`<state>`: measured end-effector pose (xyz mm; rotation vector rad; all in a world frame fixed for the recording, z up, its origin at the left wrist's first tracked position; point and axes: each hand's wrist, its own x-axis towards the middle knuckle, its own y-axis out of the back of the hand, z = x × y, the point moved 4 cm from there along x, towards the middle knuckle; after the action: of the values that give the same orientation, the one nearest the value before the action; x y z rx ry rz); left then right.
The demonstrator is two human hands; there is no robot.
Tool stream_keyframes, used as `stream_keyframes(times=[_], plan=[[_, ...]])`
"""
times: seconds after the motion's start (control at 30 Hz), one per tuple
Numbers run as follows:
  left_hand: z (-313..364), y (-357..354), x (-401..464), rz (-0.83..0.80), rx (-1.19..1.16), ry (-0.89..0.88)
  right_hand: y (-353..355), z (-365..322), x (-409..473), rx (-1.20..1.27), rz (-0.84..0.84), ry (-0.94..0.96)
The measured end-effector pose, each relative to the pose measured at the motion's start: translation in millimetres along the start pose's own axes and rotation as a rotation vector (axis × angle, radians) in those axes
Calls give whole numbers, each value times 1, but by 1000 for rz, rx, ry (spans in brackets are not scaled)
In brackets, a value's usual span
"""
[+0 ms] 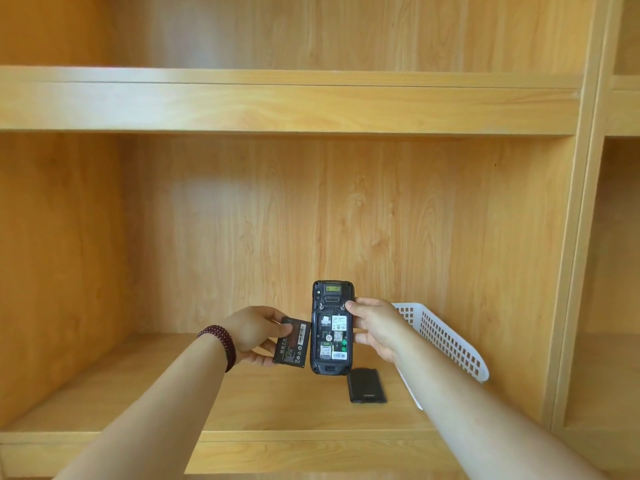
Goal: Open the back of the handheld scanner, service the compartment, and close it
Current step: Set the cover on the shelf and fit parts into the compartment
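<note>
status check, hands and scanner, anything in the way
Left hand grips battery, out beside scanner. Right hand holds scanner upright, compartment open. Back cover lies on shelf. Nothing blocking.

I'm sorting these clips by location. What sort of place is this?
Probably a storeroom or office with built-in shelving, though that is uncertain. The signs: the wooden shelf unit filling the view, a white plastic basket on the shelf, and the opened handheld scanner, a stock-keeping tool.

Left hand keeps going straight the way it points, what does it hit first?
Probably the scanner: the left hand points right, holding the battery, whose leading edge sits just beside the scanner's open compartment. Depth between them is unclear.
</note>
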<state>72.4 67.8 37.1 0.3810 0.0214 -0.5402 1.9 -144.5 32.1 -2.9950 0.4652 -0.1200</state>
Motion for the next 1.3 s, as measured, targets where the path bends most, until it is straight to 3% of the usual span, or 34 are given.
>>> stream_keyframes(times=[0.6, 1.0, 1.3], plan=[[33, -31, -14, 41, -125, -327, 5, -1, -4, 27, 11, -8], [26, -60, -6, 121, -108, -188, 10, -3, -7, 40, 45, -17], [30, -69, -13, -34, -12, -199, 18, -2, -3, 26, 64, -33]])
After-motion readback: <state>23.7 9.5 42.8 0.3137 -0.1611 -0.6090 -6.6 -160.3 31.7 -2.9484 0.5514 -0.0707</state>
